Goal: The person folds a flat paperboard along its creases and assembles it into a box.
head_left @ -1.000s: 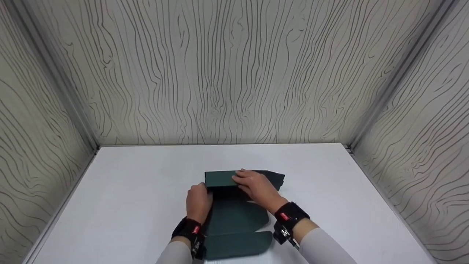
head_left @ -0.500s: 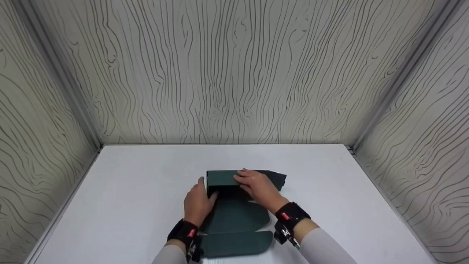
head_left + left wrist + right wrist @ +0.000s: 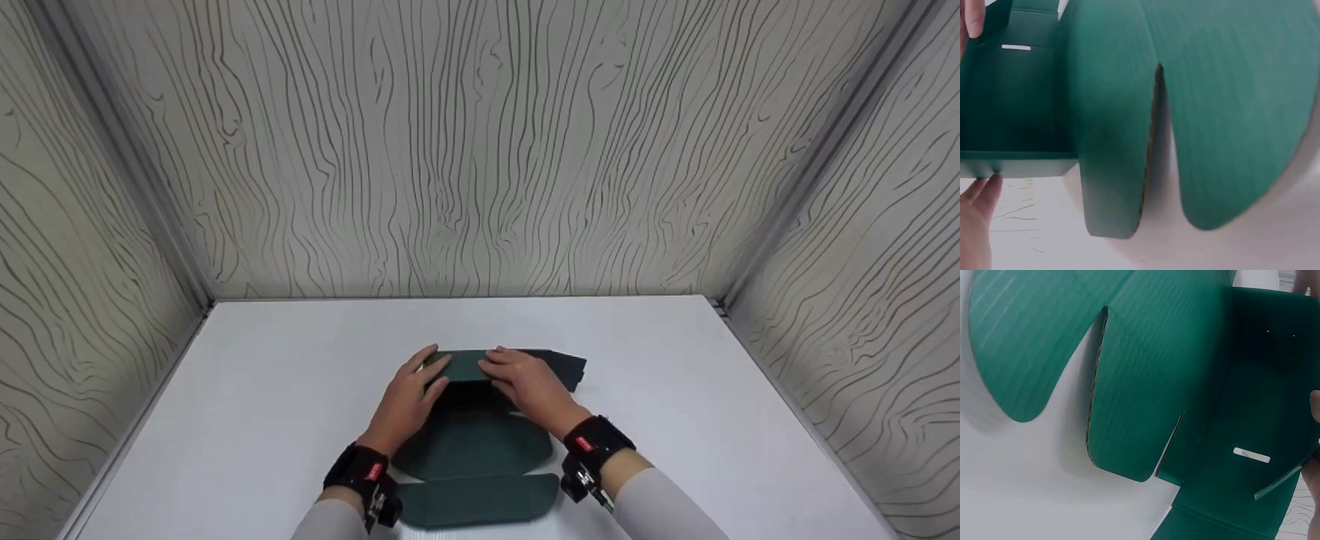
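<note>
A green cardboard box (image 3: 469, 367) stands partly folded, its hollow side facing me and its lid flaps (image 3: 480, 446) spread toward me on the table. My left hand (image 3: 405, 401) lies at the box's left end, fingers spread and fairly straight; in the left wrist view two fingertips (image 3: 991, 188) touch the outside of the end wall. My right hand (image 3: 529, 386) holds the upper panel near its middle, fingers over it and thumb at its lower edge. The right wrist view shows the box interior (image 3: 1213, 422) with a white slot (image 3: 1251, 455).
An angled side flap (image 3: 564, 367) sticks out at the box's right end. The white table (image 3: 262, 390) extends around the box, bounded by wood-grain patterned walls (image 3: 450, 150) at the back and sides. Black straps with small cameras sit on both wrists.
My left hand has let go of the box's left end wall, moved outward, then spread its fingers over the upper left corner. The right hand has stayed in place.
</note>
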The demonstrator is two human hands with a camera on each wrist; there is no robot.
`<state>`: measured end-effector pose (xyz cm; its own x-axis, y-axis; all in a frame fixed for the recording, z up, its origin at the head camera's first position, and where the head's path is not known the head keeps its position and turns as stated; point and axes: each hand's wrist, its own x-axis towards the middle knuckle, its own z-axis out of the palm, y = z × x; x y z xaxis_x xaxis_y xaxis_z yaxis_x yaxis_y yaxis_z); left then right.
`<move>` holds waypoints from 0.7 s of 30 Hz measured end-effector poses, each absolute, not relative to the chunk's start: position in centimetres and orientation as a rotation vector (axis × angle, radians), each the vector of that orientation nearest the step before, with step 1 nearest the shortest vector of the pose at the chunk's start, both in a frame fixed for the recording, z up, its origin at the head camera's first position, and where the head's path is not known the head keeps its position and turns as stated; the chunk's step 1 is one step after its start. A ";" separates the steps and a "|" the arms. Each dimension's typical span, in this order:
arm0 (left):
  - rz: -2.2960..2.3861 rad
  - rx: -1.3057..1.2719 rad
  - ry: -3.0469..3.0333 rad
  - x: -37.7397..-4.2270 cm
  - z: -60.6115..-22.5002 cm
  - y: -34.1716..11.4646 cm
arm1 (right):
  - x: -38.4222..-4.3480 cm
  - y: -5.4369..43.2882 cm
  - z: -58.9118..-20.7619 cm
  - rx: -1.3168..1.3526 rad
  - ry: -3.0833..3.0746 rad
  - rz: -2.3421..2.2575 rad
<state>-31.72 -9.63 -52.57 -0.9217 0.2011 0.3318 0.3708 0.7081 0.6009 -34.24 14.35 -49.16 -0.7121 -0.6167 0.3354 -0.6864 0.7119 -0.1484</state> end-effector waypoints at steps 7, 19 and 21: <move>-0.980 -0.508 -2.687 -31.6 -52.4 -9.9 | -34.0 14.8 -49.1 1.061 -2.710 0.476; -0.981 -0.533 -2.674 -31.4 -51.8 -10.0 | -35.7 20.5 -48.6 0.667 -2.690 0.592; -0.980 -0.531 -2.679 -31.4 -51.8 -10.0 | -35.8 21.4 -48.8 0.624 -2.723 0.557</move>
<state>-31.37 -9.98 -51.78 -0.9055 0.2529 0.3408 0.4131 0.7091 0.5714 -35.81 21.40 -48.77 -0.8634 -0.3531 0.3604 -0.4663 0.8314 -0.3024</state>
